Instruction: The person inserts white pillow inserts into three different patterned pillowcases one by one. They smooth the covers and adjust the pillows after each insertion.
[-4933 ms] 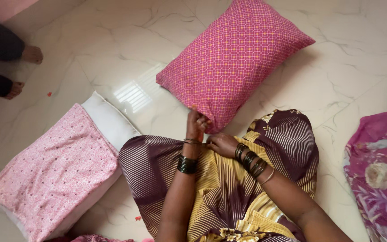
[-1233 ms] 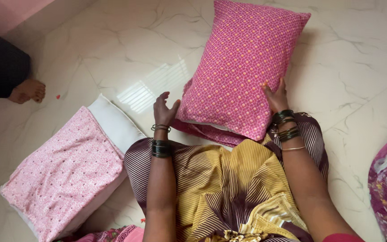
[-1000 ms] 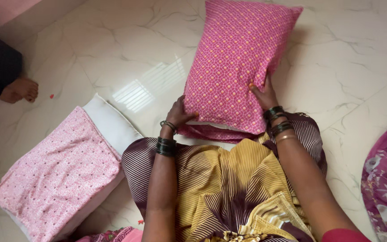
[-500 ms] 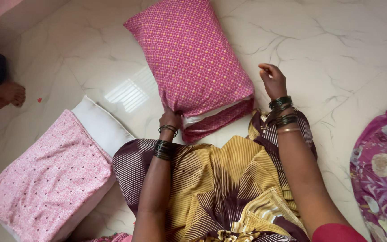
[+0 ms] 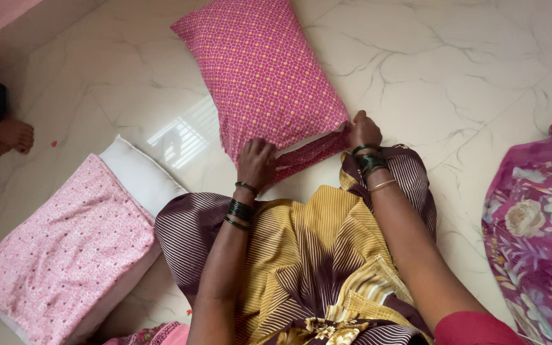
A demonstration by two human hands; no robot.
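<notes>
Magenta cloth is what both hands hold: left hand (image 5: pixel 257 163) curled over the near-left corner of the pillowcase flap (image 5: pixel 308 157), fingers pressed shut on the fabric; right hand (image 5: pixel 365 131) pinching the same open edge at the near-right corner, fingers closed tight; grip at both corners keeps the loose hem stretched flat across the pillow's mouth, likely so the flap folds evenly; a thin white strip of the pillow insert shows just above the flap, so the case is not fully closed over it; magenta patterned pillow (image 5: pixel 263 70) lies flat on the marble floor (image 5: pixel 467 64), tilted, open end toward the person's knees, just beyond the striped yellow-and-maroon skirt (image 5: pixel 308 255); dark bangles on both wrists; well to the left, a second pillow with a pale pink printed cover (image 5: pixel 65 246) pulled partway on, white end (image 5: pixel 140 179) bare; floral purple cloth (image 5: pixel 538 223) lies at the right edge, apart; another person's bare foot (image 5: pixel 7 137) at far left, not involved.
</notes>
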